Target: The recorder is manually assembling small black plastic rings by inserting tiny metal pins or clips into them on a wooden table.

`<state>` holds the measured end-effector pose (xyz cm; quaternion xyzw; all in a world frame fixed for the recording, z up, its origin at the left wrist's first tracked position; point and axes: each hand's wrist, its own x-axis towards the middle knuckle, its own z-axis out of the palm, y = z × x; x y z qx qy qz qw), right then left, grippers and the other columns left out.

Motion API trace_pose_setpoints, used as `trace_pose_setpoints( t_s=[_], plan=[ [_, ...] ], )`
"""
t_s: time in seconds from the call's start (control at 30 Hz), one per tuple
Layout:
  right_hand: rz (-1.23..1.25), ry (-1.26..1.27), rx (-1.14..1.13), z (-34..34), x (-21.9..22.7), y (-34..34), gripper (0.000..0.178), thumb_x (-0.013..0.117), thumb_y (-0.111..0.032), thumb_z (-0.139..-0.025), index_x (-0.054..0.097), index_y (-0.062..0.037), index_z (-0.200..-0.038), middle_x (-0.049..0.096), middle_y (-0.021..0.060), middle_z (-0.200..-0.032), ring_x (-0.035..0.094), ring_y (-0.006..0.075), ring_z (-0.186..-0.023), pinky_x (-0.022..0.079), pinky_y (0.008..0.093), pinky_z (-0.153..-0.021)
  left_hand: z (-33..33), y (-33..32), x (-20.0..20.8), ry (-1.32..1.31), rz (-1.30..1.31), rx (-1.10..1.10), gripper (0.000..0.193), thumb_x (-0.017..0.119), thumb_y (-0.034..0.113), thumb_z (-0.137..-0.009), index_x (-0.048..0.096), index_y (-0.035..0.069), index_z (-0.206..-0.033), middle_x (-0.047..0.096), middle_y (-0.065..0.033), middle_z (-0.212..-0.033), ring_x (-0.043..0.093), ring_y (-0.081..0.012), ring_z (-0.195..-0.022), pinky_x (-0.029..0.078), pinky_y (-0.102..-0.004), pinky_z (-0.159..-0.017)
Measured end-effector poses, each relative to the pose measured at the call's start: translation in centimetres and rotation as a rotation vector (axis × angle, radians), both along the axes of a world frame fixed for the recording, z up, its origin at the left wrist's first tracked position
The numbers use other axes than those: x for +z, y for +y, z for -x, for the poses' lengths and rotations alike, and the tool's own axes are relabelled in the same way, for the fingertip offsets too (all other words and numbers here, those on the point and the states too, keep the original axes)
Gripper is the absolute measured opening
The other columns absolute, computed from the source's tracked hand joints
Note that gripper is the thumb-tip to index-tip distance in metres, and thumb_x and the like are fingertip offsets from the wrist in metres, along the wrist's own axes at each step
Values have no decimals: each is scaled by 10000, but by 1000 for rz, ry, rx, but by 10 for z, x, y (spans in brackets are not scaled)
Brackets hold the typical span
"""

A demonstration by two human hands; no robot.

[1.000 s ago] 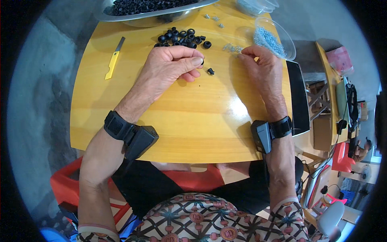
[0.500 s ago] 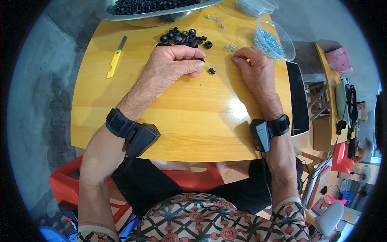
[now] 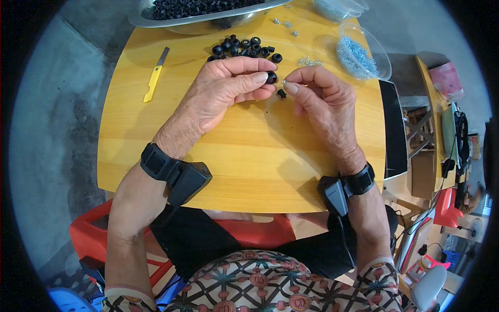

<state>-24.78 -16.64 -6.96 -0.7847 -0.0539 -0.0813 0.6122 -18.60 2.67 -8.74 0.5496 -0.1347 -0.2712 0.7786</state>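
Note:
My left hand (image 3: 221,91) pinches a small round black cap-like part (image 3: 271,78) between thumb and fingers, its hollow side facing right. Close beside it, my right hand (image 3: 330,99) holds a tiny silvery metal piece (image 3: 284,81) at the tips of thumb and forefinger; its exact shape is too small to make out. On the table just below the fingertips lies another small black part (image 3: 281,93). Beyond my left hand is a loose pile of black round parts (image 3: 244,49). A few small silvery pieces (image 3: 310,62) lie past my right hand.
A metal basin (image 3: 208,23) heaped with black parts stands at the far side. Clear plastic tubs (image 3: 385,67) of small silvery pieces stand at the far right. A yellow-handled knife (image 3: 152,86) lies on the wooden table (image 3: 239,171) at left.
My right hand has moved left from beside the small silvery pieces to the black part, now with a tiny silvery piece in its fingertips. The left hand keeps its hold.

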Motion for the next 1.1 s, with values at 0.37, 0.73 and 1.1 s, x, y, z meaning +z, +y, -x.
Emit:
trace_pose_setpoints(
  t_s=[0.37,0.73,1.1],
  plan=[
    [-1,-1,1,1,-2,5,70,667,-10,-851,649,9,-916,657,25,-754,578,55,-610,475,193,-544,8,-4,3,-8,-11,-17,299,638,52,-888,601,-9,-1178,664,-94,-1050,670,-165,-917,559,-260,-835],
    [-113,33,68,-2,-5,2,62,642,-9,-867,623,3,-925,646,23,-754,595,60,-647,482,188,-572,8,-4,5,-2,-47,-45,304,639,84,-895,597,-17,-1179,670,-101,-1025,676,-151,-870,566,-245,-771],
    [-254,47,163,-1,-6,0,120,698,-37,-843,590,-35,-896,640,7,-808,604,60,-705,489,181,-598,11,-4,7,78,20,-133,325,628,109,-904,582,-34,-1192,677,-103,-1008,674,-146,-853,562,-233,-760]
  ],
)
